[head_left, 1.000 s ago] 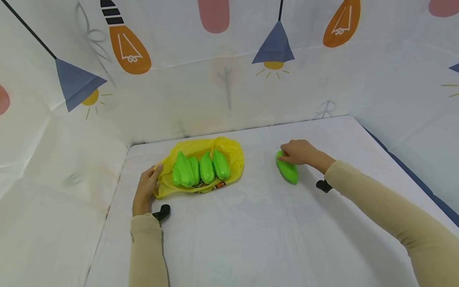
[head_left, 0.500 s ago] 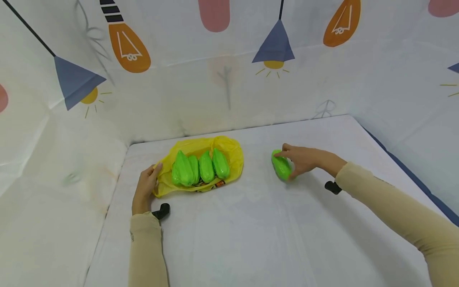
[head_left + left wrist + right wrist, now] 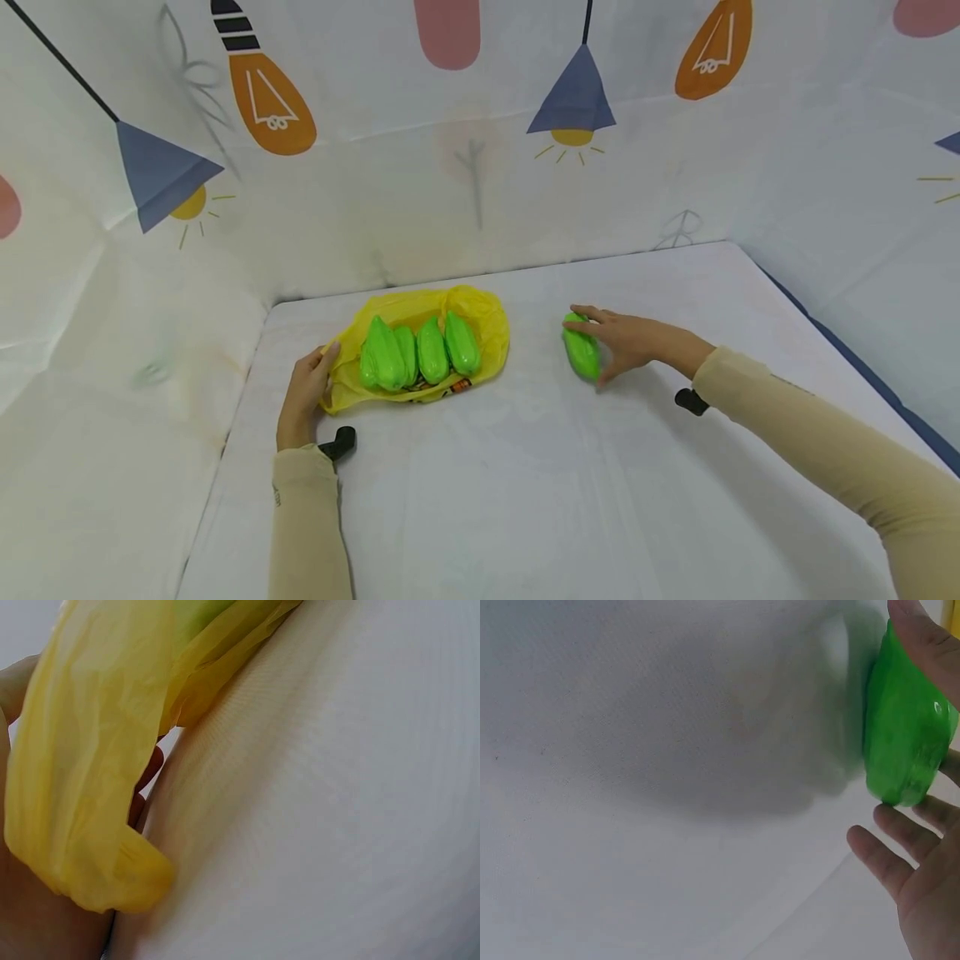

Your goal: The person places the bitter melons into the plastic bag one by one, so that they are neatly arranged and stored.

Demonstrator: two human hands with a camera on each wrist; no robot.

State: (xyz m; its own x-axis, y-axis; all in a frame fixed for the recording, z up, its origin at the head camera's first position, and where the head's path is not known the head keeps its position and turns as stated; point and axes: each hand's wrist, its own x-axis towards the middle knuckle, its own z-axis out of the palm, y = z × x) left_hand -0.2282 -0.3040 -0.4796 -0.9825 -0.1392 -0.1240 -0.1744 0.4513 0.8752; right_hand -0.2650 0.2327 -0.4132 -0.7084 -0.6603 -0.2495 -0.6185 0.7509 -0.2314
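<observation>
At the left, my left hand (image 3: 303, 393) pinches the near-left edge of a yellow plastic bag (image 3: 491, 325), thumb over the film. Inside its open mouth lie several glossy green, elongated fruit-like pieces (image 3: 432, 350). The left wrist view is largely filled by the yellow bag (image 3: 90, 750), with fingers partly hidden behind it. Right of the bag, my right hand (image 3: 633, 337) grips one more green fruit-like piece (image 3: 581, 350) end to end between thumb and fingers. Seen from the right wrist, this green piece (image 3: 907, 720) has a shiny, ridged skin, the thumb at one end and fingertips at the other.
A white-covered table (image 3: 480, 500) lies under everything. Behind it hangs a white cloth wall (image 3: 420, 183) printed with lamps and bulbs. Small black devices sit at the left wrist (image 3: 339, 443) and right wrist (image 3: 691, 402).
My right hand has shifted from the top of the green piece to a thumb-and-finger grip across it, and the piece has moved slightly left. The left hand and bag stay in place.
</observation>
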